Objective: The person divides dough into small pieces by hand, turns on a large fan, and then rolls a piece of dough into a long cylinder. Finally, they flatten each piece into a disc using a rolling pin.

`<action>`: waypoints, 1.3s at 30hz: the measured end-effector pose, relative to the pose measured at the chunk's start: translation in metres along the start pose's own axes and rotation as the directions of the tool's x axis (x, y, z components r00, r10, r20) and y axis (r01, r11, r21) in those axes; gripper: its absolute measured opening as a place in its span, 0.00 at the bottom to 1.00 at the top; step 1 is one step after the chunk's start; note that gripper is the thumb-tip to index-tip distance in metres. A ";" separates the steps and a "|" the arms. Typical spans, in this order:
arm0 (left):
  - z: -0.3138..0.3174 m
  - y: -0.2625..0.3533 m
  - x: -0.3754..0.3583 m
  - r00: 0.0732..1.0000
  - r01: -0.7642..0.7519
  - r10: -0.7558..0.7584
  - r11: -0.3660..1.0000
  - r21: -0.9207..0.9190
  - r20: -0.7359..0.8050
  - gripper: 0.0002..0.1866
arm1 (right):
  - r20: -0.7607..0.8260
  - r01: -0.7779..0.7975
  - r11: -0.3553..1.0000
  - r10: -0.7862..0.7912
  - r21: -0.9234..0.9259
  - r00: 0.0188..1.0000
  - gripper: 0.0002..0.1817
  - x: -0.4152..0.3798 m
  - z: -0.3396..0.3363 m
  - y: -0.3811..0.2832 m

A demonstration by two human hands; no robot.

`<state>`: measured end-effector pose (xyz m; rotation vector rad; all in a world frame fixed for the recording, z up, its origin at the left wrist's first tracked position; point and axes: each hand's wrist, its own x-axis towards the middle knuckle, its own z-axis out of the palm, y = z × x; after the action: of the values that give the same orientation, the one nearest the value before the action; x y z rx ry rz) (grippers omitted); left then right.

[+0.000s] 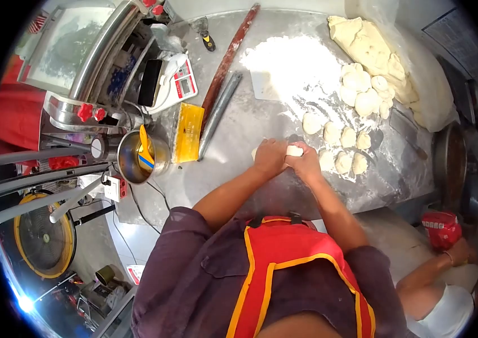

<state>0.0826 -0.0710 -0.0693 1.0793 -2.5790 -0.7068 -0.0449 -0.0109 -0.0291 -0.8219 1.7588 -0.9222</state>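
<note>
Both my hands are together over the grey worktop, on a piece of pale dough. My left hand is closed round its left part, and a bit of dough shows at that hand's left edge. My right hand grips the dough from the right, fingers bent. Small round dough pieces lie in rows just right of my hands. Behind them are larger dough balls and a big slab of dough. White flour is spread beyond my hands.
A red rolling pin, a grey rod and a yellow box lie to the left. Nearby stand a metal pot with a yellow brush and a white scale. Another person's arm is at lower right, beside a red packet.
</note>
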 end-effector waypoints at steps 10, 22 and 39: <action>-0.025 0.011 0.013 0.904 0.146 -0.237 0.953 0.265 0.355 0.18 | 0.110 -0.160 0.918 0.128 0.363 0.986 0.16 -0.038 -0.015 -0.026; -0.050 -0.027 -0.036 0.964 0.260 -0.255 0.964 0.060 -0.078 0.32 | 0.021 0.105 0.612 -0.142 -0.784 0.990 0.27 -0.017 -0.018 -0.006; -0.058 0.006 -0.007 0.964 0.226 -0.214 0.972 -0.062 0.158 0.16 | 0.129 0.034 0.998 -0.026 -0.061 0.991 0.19 -0.001 0.012 -0.032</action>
<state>0.1076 -0.0815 -0.0170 1.3499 -2.5511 -0.9698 -0.0289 -0.0282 -0.0041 -0.9305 1.6746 -0.8187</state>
